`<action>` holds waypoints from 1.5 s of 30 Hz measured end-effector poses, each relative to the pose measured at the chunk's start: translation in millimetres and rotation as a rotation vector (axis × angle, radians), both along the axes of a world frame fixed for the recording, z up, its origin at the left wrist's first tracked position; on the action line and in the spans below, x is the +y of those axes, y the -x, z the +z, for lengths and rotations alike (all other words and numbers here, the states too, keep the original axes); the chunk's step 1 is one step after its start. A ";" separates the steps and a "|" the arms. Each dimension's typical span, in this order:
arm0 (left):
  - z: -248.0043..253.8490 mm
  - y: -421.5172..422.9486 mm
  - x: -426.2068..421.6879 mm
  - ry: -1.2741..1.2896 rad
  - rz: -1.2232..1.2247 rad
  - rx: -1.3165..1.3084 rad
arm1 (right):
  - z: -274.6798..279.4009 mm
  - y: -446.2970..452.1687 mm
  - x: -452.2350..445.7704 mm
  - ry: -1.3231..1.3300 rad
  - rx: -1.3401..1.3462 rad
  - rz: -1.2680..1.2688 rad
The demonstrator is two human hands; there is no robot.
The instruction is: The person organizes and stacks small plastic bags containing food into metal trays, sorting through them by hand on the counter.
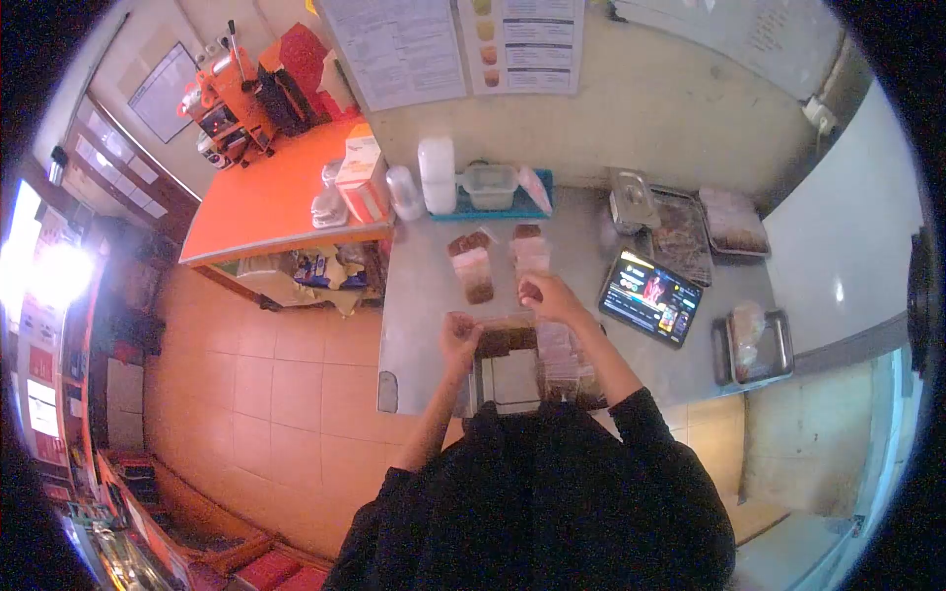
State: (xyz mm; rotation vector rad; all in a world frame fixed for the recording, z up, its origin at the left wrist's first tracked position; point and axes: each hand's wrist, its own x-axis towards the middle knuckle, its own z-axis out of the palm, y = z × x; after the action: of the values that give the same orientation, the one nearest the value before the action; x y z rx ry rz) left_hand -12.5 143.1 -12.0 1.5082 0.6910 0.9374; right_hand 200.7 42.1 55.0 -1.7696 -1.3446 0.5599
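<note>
Apparently partway along, judging by the lie of the flat pink-and-brown pieces, too blurred to identify. Can count two overlapping rows laid out on the metal table (424,286): a left row (472,268) and a right row (530,251). Nearer the body, can make out an open container (512,382) with a pale bare area, brown pieces (505,341) along its far side and a pink stack (559,357) at its right, so probably with a good share left to handle. At the lower end of the right row, find the right hand (547,295), fingers bent and narrow; cannot tell about any grip. By the container's far left corner, find the left hand (459,338), fingers drawn together; cannot tell its load, if any.

Further right on the grey tabletop, notice a lit tablet (650,297) and, beyond it, a lidded metal pan (633,202); near the wall (641,118), plastic tubs (491,185) on a blue tray (493,214). Off left, see an orange counter (266,192) bearing an orange machine (236,110), with tiled floor (266,384) below
</note>
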 end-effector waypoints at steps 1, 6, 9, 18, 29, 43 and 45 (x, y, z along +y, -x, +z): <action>-2.2 -0.1 2.0 -0.027 -0.017 -0.022 | 0.8 -3.9 4.3 -0.005 -0.003 0.003; 25.9 6.6 -4.4 -0.043 0.003 0.006 | 11.1 -9.7 17.9 -0.015 -0.716 -0.426; 13.6 13.5 0.1 -0.026 0.052 0.044 | 1.0 -15.5 23.3 0.072 -0.628 -0.406; 31.3 40.4 5.4 -0.037 0.114 0.143 | -13.3 -15.5 18.1 0.060 -0.433 -0.301; 110.9 -42.1 -16.7 -0.432 -0.389 0.146 | 116.5 31.9 -30.8 -0.035 -0.354 0.041; 102.6 -23.8 -89.3 0.913 -0.742 -0.062 | 105.9 50.3 -76.4 -0.135 -0.097 -0.174; 98.2 -20.5 -86.7 1.004 -0.731 -0.128 | 99.3 51.7 -74.3 -0.200 -0.192 -0.079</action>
State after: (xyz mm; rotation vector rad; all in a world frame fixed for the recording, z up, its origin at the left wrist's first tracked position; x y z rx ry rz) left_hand 8.0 56.4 86.2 0.6724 0.3540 0.0545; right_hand 148.9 -32.2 154.2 -1.7359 -1.4010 0.2076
